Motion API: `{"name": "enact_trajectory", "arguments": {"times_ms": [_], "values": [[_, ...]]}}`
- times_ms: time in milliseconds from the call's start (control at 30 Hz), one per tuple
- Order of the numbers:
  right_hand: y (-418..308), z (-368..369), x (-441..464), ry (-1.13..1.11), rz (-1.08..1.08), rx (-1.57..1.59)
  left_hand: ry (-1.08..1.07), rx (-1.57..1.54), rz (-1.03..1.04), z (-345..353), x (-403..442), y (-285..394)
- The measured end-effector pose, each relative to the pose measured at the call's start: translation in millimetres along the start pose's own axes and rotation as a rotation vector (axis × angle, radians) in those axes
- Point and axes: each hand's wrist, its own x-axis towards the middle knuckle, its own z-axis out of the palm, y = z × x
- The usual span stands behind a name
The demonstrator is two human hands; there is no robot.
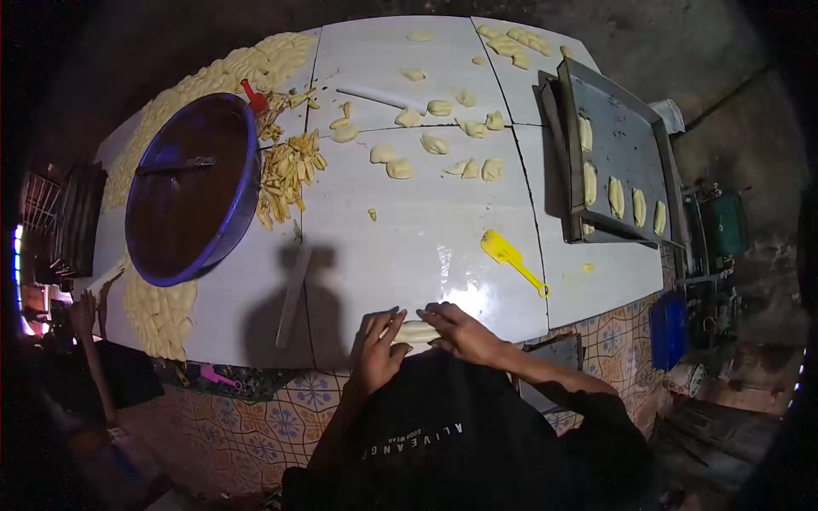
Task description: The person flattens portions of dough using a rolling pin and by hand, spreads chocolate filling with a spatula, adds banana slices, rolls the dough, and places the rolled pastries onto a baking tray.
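A pale dough roll [415, 332] lies at the near edge of the white tiled table [400, 247]. My left hand [379, 345] wraps round its left end with bent fingers, and my right hand [462, 332] rests over its right end, fingers curled on top. Both hands partly cover the roll. To the right and farther back is a yellow scoop [503, 249], touched by neither hand. Several loose dough pieces [434, 145] lie scattered across the far middle of the table.
A large dark-filled blue basin [247, 200] stands at the left beside a pile of yellowish strips [290, 170]. Many dough pieces [162, 311] line the left side. A metal tray [626, 140] with filled rolls sits at the right. Another person's hand [83, 315] is at the far left.
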Motion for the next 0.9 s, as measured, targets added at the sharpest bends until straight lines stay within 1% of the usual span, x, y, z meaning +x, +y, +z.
{"name": "enact_trajectory", "arguments": {"times_ms": [33,67,167,200,233,300,333,433,500,567,633,667,700,767,833,867,900], "values": [[2.9,7.6,0.3,-0.02,-0.001,0.012,-0.033,0.02,0.025,4.9,-1.8,-5.4],[5.1,12.2,6.5,0.032,-0.103,-0.051,-0.051,0.013,0.049,8.2,0.0,-8.8],[7.1,-0.8,12.1,-0.053,-0.014,0.128,-0.026,-0.071,0.021,10.9,1.8,-13.3],[-6.1,-16.3,12.4,-0.047,0.078,0.191,-0.077,-0.17,-0.109,7.3,2.4,-7.8],[-13.1,-28.0,13.4,-0.074,0.106,0.119,-0.027,-0.075,-0.107,4.7,6.0,-0.6],[6.0,-18.4,3.7,0.056,-0.016,-0.108,0.071,0.115,-0.1,1.5,12.8,12.4],[17.9,-16.6,1.0,0.037,-0.028,-0.141,0.101,0.011,-0.092,12.6,6.2,-10.9],[0.2,-20.5,12.2,0.114,-0.088,-0.286,0.453,0.055,-0.188,26.0,-13.7,-32.5],[2.2,-1.8,26.5,0.146,-0.225,-0.368,0.482,0.098,-0.269,32.6,-26.5,-59.6],[24.5,30.0,43.0,0.196,-0.265,-0.341,0.496,0.196,-0.34,39.4,-32.5,-70.9],[31.7,41.3,56.7,0.249,-0.187,-0.15,0.449,0.457,-0.309,51.1,-44.7,-91.1],[26.8,39.8,58.0,0.308,-0.112,-0.007,0.432,0.525,-0.287,42.6,-40.2,-71.3],[20.3,32.0,60.9,0.348,-0.096,0.048,0.488,0.383,-0.376,49.5,-37.5,-73.2],[2.9,2.6,52.7,0.109,0.294,0.476,0.533,0.449,-0.42,52.6,-38.3,-74.2],[14.4,-4.5,47.9,0.057,0.582,1.021,0.54,0.551,-0.31,53.4,-41.3,-99.5],[8.7,-25.2,33.4,0.031,0.598,1.296,0.549,0.603,-0.257,56.9,-39.0,-106.7],[-0.4,-43.8,23.1,0.072,0.611,1.483,0.537,0.591,-0.26,55.2,-34.2,-96.8]]}}
